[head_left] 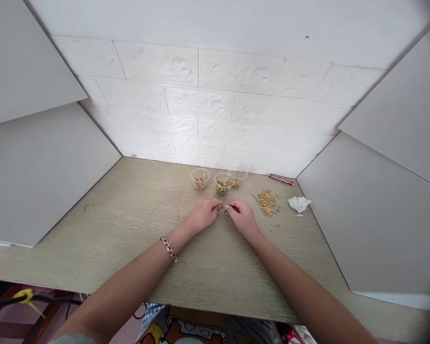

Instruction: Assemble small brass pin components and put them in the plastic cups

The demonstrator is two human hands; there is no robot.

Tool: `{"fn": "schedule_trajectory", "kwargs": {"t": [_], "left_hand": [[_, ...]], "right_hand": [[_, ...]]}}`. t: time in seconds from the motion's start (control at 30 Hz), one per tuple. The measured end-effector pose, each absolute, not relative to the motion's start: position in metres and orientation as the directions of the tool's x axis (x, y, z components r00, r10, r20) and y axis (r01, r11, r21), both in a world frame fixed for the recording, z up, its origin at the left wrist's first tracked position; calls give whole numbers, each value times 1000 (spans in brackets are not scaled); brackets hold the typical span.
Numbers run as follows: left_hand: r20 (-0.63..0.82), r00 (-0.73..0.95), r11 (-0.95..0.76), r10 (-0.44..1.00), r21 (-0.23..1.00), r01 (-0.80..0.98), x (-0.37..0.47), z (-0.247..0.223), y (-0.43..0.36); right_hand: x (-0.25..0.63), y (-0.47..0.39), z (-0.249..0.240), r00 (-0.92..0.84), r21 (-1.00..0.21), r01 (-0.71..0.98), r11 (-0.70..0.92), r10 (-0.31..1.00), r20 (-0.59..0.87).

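Observation:
My left hand (205, 211) and my right hand (242, 217) meet near the middle of the table, fingertips almost touching. Both are closed in a pinch. A tiny thin gold-coloured pin (224, 206) shows between the fingertips; its ends are hidden by the fingers. Just beyond the hands stand clear plastic cups with small gold-coloured metal parts: a left cup (200, 183), a middle cup (222, 187) and a right cup (238, 179) partly behind the middle one. To the right of my right hand lies a loose pile of slim gold-coloured pins (267, 203).
A red pen-like tube (281, 179) lies at the back right of the wooden table (129, 210). Crumpled white tissue (299, 204) is at the right, and a few tiny bits (276, 224) lie nearby. Tiny specks dot the table left of my hands. A white brick-pattern wall and grey side panels enclose it.

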State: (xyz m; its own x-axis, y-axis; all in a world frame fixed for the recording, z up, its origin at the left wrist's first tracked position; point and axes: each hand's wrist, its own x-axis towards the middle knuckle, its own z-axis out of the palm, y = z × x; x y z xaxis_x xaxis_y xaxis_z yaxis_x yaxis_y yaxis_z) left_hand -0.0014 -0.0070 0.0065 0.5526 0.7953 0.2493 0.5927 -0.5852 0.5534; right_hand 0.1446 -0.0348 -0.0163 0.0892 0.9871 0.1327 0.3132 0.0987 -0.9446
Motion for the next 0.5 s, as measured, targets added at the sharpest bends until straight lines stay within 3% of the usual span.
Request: {"fn": "schedule_trajectory", "kwargs": {"t": [0.17,0.5], "left_hand": [[326,607,-682,725,463,566,-4,8,-6],[334,568,-650,752,521,554,-3,9,-5]], "right_hand": [[144,-35,-16,92,-939,322,116,984,153],[143,-37,-13,102,-945,291,150,977,186]]}}
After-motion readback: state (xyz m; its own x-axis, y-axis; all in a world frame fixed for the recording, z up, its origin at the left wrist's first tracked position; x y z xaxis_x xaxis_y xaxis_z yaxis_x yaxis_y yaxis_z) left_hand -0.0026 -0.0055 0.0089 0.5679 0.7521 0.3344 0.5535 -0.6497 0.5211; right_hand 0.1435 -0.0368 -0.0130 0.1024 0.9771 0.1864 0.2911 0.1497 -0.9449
